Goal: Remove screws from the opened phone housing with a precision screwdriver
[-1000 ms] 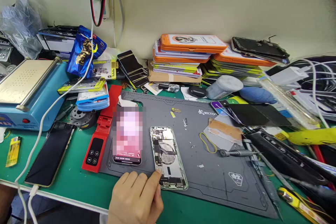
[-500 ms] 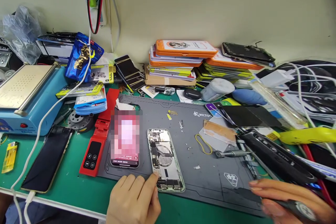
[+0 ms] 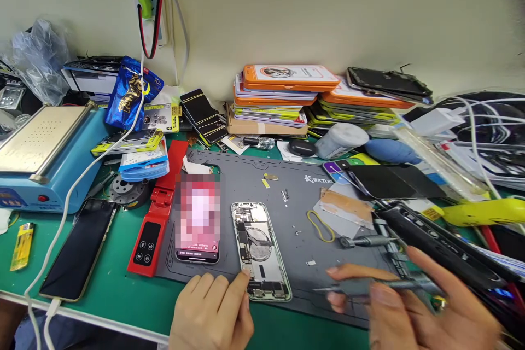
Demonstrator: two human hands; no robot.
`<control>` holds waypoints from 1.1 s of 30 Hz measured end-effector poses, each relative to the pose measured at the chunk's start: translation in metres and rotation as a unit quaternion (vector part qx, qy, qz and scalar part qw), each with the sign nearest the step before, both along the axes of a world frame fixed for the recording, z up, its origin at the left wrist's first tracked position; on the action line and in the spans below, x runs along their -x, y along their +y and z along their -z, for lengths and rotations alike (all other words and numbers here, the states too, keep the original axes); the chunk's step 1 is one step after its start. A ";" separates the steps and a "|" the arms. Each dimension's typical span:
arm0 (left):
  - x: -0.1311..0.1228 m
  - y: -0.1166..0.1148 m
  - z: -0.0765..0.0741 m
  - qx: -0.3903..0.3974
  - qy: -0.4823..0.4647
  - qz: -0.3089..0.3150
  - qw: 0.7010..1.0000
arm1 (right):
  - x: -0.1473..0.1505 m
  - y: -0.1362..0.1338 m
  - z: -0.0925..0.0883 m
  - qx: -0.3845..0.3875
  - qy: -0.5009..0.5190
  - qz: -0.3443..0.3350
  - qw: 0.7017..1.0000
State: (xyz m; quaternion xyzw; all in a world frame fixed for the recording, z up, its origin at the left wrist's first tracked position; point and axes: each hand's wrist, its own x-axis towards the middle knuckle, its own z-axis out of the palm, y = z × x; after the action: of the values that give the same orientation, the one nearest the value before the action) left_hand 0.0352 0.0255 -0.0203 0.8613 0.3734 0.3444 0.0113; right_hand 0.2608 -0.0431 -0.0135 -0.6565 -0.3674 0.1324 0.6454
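The opened phone [image 3: 262, 251] lies on the grey mat with its circuit board, metal shield and round coil exposed. My left hand [image 3: 213, 311] is closed in a loose curl at its lower left, the index fingertip pressing on the phone's edge and the thumb beside the corner. To the right, my right hand [image 3: 426, 306] holds a dark screwdriver [image 3: 355, 287] above the mat. Its thin tip points left toward the phone, a short way off it. Motion blurs this hand a little. Small loose parts [image 3: 310, 263] lie between the phone and the screwdriver.
A lit phone [image 3: 199, 254] with a blurred screen sits left of the opened one, beside a red folding device [image 3: 145, 246]. Another screwdriver [image 3: 365, 241] and a yellow rubber band [image 3: 320, 227] lie at right. Stacked orange cases [image 3: 287, 85] stand by the wall.
My right hand has moved left and inward with the screwdriver, whose tip has turned to point toward the phone. My left hand stays at the phone. The view shifts slightly.
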 end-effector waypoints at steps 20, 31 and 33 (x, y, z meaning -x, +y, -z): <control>0.003 -0.002 -0.002 0.032 0.028 0.011 0.999 | 0.049 0.027 0.015 -0.113 -0.172 -0.154 0.967; 0.006 -0.004 -0.003 0.053 0.040 0.024 0.998 | 0.049 0.029 0.013 -0.120 -0.217 -0.211 0.945; 0.006 -0.005 -0.003 0.052 0.038 0.024 0.998 | 0.049 0.029 0.013 -0.122 -0.224 -0.214 0.943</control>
State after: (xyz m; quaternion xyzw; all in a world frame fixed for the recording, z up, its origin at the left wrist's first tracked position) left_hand 0.0294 0.0207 -0.0175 0.8806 0.3702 0.2913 0.0508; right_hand 0.2123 -0.0142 -0.0262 -0.4917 -0.6477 0.0711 0.5777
